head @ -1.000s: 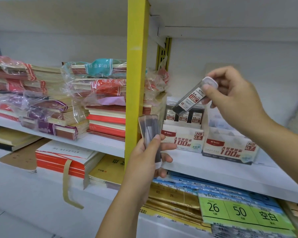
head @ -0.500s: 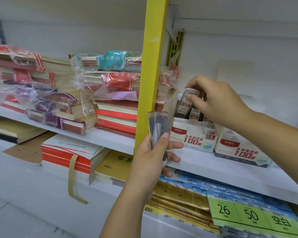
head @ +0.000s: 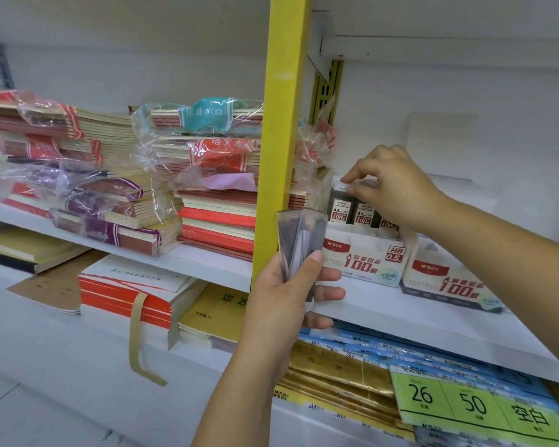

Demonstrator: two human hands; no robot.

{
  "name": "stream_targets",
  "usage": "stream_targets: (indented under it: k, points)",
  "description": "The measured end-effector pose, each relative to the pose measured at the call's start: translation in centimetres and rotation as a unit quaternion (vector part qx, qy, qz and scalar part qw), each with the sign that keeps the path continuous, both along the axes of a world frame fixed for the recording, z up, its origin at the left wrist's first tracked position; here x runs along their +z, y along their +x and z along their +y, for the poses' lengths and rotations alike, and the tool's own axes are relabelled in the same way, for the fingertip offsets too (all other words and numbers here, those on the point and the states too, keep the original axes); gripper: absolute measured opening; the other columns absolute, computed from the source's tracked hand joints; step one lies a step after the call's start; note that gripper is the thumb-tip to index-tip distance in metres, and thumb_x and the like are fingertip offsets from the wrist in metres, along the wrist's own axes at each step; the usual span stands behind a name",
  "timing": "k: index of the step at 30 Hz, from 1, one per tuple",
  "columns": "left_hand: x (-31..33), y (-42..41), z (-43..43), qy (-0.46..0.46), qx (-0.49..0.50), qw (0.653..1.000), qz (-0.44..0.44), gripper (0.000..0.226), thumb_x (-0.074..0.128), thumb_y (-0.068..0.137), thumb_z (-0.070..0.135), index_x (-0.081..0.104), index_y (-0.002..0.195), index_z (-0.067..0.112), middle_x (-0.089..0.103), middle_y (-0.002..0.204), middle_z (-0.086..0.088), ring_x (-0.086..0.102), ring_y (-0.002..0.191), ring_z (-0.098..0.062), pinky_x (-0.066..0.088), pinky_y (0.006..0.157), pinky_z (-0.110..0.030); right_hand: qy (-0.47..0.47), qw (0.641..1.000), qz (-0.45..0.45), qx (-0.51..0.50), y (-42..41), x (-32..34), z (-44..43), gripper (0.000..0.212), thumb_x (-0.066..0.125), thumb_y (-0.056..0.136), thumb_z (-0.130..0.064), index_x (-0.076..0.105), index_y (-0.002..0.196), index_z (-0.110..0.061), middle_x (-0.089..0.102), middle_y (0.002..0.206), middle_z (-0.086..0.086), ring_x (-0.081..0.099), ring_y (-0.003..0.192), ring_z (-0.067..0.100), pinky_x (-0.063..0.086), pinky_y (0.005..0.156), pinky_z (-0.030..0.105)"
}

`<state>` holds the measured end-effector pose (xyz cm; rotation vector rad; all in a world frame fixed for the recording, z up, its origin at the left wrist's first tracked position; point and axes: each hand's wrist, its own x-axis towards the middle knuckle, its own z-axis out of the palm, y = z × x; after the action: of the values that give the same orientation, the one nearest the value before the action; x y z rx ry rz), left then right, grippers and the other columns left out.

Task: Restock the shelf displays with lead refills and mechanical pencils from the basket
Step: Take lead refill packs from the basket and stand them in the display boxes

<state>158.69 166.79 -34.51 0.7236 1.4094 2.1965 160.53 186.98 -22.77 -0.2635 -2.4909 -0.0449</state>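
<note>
Refill (head: 339, 206) at three o'clock sits almost in the box (head: 362, 259), pinched by your right hand (head: 391, 185); your left hand (head: 284, 295) grips more refills (head: 300, 237) to place.

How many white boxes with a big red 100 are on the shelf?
2. The HB 0.5 box stands right of the yellow post; the other box sits to its right, below the arm, which may hide more.

On the shelf (head: 433, 321), right of the upright post (head: 284, 124), the left display box (head: 362, 259) and the right display box (head: 449, 282) stand side by side. Lead refill cases (head: 339, 209) stand in the left one. Notebook stacks (head: 207, 188) lie left of the post.
</note>
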Motion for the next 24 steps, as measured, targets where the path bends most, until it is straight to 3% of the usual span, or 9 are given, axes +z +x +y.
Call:
stream_targets:
  k: [3,6,9,12,16,21,24]
  points:
    - [-0.1,-0.1,0.0,-0.004,0.006,1.0,0.005,0.018,0.065,0.092,0.04,0.064,0.109,0.034,0.079,0.092,0.0,0.076,0.077,-0.012,0.05,0.045,-0.019,0.003,0.999,0.037,0.01,1.9,-0.5,-1.0,0.026,0.056,0.096,-0.029,0.066,0.12,-0.028,0.053,0.11,-0.007,0.043,0.111,0.012,0.033,0.092,0.023]
    - [0.0,0.1,0.0,-0.011,-0.004,1.0,0.025,0.018,0.066,0.092,0.041,0.066,0.109,0.037,0.079,0.092,0.0,0.071,0.068,-0.007,0.045,0.043,-0.016,-0.151,0.981,0.079,0.096,4.8,-1.4,-3.4,0.02,0.053,0.096,-0.031,0.065,0.112,-0.038,0.066,0.089,-0.02,0.058,0.084,-0.008,0.041,0.069,0.004]
    - [-0.1,0.6,0.3,-0.013,-0.033,0.998,0.056,0.009,0.066,0.093,0.039,0.069,0.101,0.04,0.078,0.09,0.0,0.06,0.059,-0.004,0.038,0.041,-0.016,-0.292,0.942,0.027,0.161,6.5,-2.6,-5.3,0.019,0.061,0.091,-0.033,0.065,0.109,-0.038,0.069,0.078,-0.021,0.061,0.059,-0.002,0.045,0.054,0.008]
    - [-0.3,1.1,0.6,-0.019,-0.062,0.995,0.08,0.013,0.065,0.094,0.04,0.068,0.105,0.034,0.075,0.086,0.002,0.054,0.058,-0.005,0.036,0.043,-0.017,-0.374,0.908,0.017,0.189,7.1,-3.7,-5.7,0.013,0.066,0.09,-0.02,0.066,0.101,-0.027,0.065,0.062,-0.011,0.058,0.047,0.003,0.043,0.046,0.015]
    - [-0.2,1.3,0.6,-0.01,-0.117,0.991,0.065,0.046,0.057,0.089,0.061,0.068,0.12,0.029,0.074,0.096,0.0,0.057,0.069,-0.006,0.04,0.05,-0.02,-0.459,0.861,0.051,0.213,8.4,-4.2,-4.8,0.011,0.066,0.088,-0.008,0.068,0.095,-0.016,0.069,0.076,0.005,0.067,0.06,0.016,0.05,0.051,0.02]
    - [-0.4,1.3,0.8,-0.015,-0.126,0.99,0.064,0.037,0.073,0.083,0.039,0.065,0.118,0.03,0.074,0.1,-0.001,0.056,0.074,-0.008,0.044,0.053,-0.02,-0.492,0.839,0.045,0.227,10.0,-4.6,-3.7,0.025,0.071,0.075,-0.032,0.068,0.096,-0.018,0.074,0.093,0.009,0.07,0.082,0.023,0.055,0.069,0.026]
    - [-0.6,1.3,1.1,-0.022,-0.114,0.99,0.075,0.038,0.081,0.076,0.028,0.067,0.11,0.037,0.073,0.097,0.007,0.055,0.067,-0.003,0.044,0.054,-0.018,-0.49,0.842,0.052,0.218,10.6,-4.8,-3.9,0.017,0.07,0.083,-0.013,0.066,0.099,-0.017,0.075,0.098,0.002,0.071,0.091,0.014,0.057,0.072,0.024]
